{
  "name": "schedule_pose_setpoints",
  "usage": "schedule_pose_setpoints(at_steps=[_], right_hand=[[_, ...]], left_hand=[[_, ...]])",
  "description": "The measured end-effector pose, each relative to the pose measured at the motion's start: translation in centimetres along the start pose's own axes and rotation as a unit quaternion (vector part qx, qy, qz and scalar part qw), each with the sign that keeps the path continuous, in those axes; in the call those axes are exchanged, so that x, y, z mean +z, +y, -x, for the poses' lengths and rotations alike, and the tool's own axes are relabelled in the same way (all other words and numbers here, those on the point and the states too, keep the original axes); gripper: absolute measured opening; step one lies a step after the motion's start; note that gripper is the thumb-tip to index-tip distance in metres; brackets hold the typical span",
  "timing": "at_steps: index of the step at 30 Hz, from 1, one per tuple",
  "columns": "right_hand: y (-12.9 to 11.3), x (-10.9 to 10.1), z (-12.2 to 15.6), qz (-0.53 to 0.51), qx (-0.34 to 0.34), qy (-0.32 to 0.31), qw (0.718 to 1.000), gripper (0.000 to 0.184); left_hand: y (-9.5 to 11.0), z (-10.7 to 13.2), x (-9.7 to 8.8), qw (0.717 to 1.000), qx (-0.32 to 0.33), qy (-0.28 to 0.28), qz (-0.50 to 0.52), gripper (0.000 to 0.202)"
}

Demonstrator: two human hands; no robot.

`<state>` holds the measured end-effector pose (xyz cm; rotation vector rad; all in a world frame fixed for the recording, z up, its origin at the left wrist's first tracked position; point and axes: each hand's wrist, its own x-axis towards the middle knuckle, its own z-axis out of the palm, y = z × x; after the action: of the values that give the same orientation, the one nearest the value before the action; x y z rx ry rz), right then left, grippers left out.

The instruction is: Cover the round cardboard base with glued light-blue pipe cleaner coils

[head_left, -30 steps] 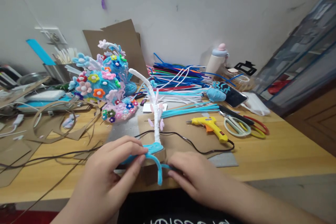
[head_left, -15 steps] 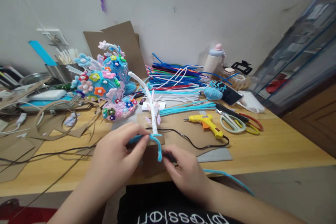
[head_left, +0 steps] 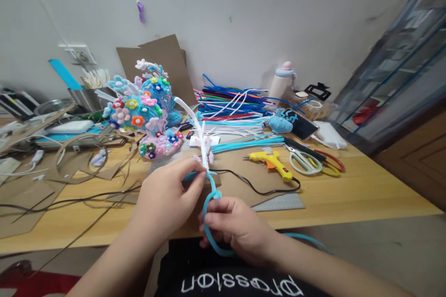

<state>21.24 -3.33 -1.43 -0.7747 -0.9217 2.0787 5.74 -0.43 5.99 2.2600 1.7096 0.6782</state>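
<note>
A blue pipe cleaner (head_left: 204, 206) hangs in a curved loop between my two hands. My left hand (head_left: 170, 195) pinches blue pipe cleaner between thumb and forefinger, right at the foot of a white wrapped stem (head_left: 205, 160) with small pale pink petals. Lower and to the right, my right hand (head_left: 237, 225) has its fingers closed round the loop. A small blue curl shows above its forefinger. More blue strand trails past my right wrist over the table edge. How the blue strand joins the stem is hidden by my left fingers.
A yellow glue gun (head_left: 272, 164) lies right of the stem, with scissors (head_left: 305, 162) beyond. Behind are blue pipe cleaners (head_left: 249, 143) and a multicoloured pile (head_left: 230, 102). A flower-covered blue piece (head_left: 139, 113) stands left. A black cord (head_left: 240, 181) crosses the cardboard.
My right hand has turned and now grips the blue pipe cleaner, which has gone from a short hanging end to a loop. My left hand still pinches at the stem's foot.
</note>
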Motion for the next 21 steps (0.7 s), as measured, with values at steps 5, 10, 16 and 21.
schedule_pose_setpoints(at_steps=[5, 10, 16, 21], right_hand=[[-2.7, 0.3, 1.6, -0.039, -0.008, -0.062, 0.997, 0.032], [-7.5, 0.7, 3.9, 0.245, -0.046, -0.039, 0.968, 0.019], [-10.6, 0.9, 4.7, 0.785, -0.281, 0.056, 0.550, 0.019], [-11.6, 1.7, 4.0, 0.813, -0.303, 0.043, 0.495, 0.020]], left_hand=[[0.3, -0.2, 0.1, 1.000, 0.003, 0.001, -0.019, 0.016], [0.9, -0.2, 0.0, 0.999, 0.009, -0.004, -0.039, 0.018], [1.2, -0.2, 0.2, 0.998, 0.015, -0.002, -0.055, 0.016], [1.7, -0.1, 0.3, 0.998, 0.023, -0.010, -0.060, 0.017]])
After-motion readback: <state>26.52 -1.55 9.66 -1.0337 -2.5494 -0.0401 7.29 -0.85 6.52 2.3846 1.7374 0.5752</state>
